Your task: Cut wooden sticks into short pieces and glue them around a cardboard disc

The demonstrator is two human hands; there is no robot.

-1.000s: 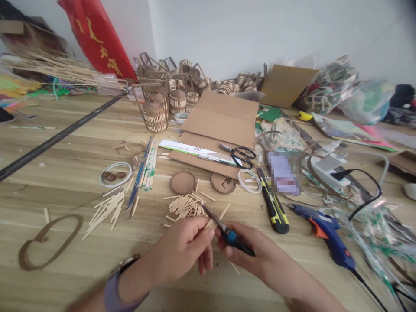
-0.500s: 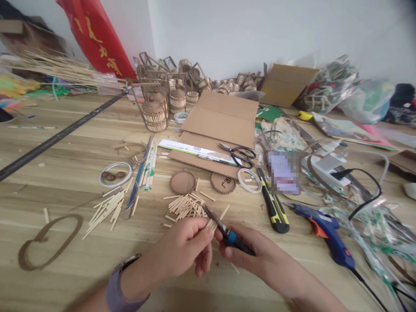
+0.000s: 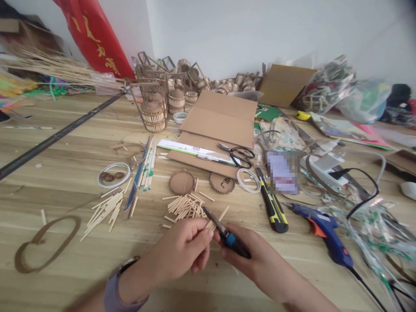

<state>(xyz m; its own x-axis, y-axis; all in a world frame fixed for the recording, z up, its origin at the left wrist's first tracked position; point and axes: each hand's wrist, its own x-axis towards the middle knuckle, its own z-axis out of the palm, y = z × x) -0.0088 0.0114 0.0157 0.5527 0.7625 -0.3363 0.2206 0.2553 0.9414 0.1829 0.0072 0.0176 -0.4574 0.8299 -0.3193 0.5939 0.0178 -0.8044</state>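
Note:
My right hand [image 3: 251, 253] is closed around a small cutter with black and blue handles [image 3: 224, 234], its metal jaws pointing up and left. My left hand [image 3: 182, 251], a watch on its wrist, pinches a short wooden stick [image 3: 212, 224] right at those jaws. Both hands hover low over the wooden table [image 3: 65, 173], just in front of a heap of cut sticks [image 3: 185, 206]. Two round cardboard discs [image 3: 182, 183] lie behind that heap.
A second pile of sticks [image 3: 104, 210] and a cardboard ring [image 3: 42, 242] lie left. A yellow-black utility knife [image 3: 273, 208] and a blue glue gun [image 3: 325, 232] with its cord lie right. Scissors [image 3: 238, 155] rest on flat cardboard; small stick baskets [image 3: 154, 115] stand behind.
Both hands have stayed almost where they were; the cutter tilted slightly and the view shifted a little.

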